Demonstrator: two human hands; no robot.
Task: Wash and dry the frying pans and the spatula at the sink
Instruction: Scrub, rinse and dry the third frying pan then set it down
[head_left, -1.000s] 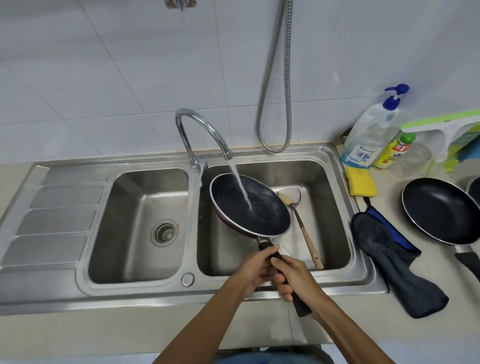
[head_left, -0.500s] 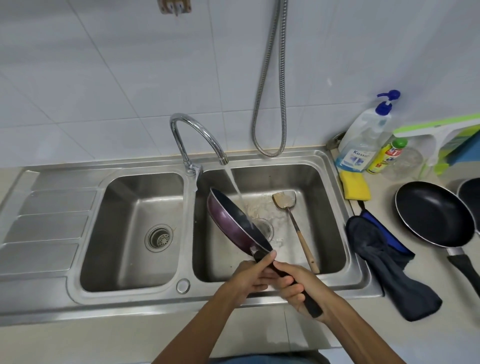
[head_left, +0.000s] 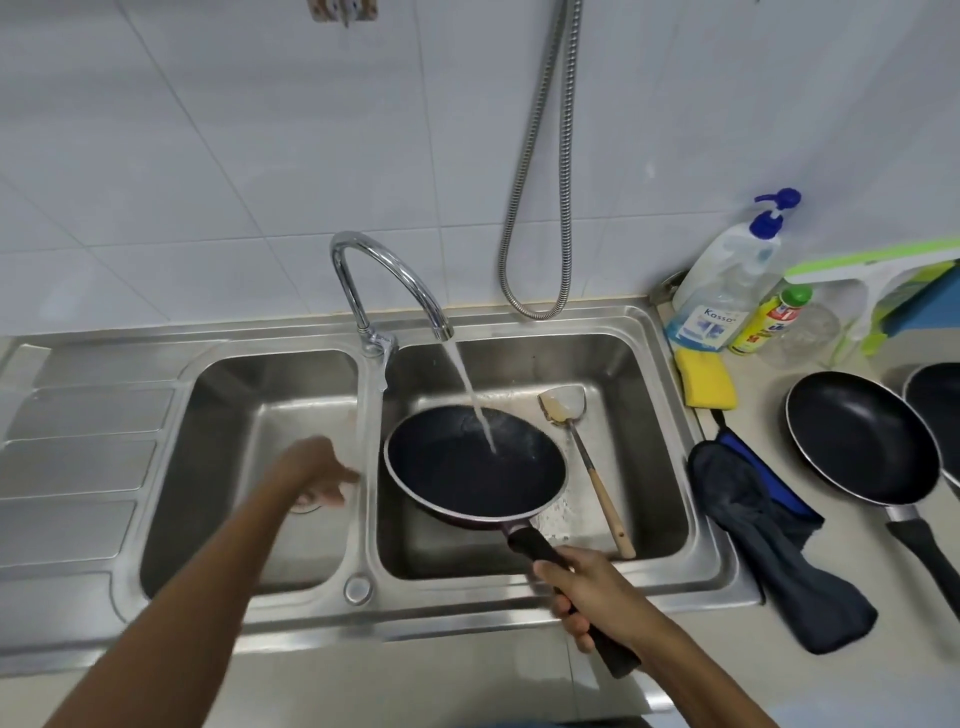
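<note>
Under the tap (head_left: 358, 240) — frying pan (head_left: 467, 473).

At frame centre a black frying pan (head_left: 475, 462) is catching tap water, face up. Just right, a wooden-handled spatula (head_left: 587, 457) is lying in the basin. A second pan (head_left: 862, 436) and a third pan (head_left: 941, 410) are resting far right.
</note>
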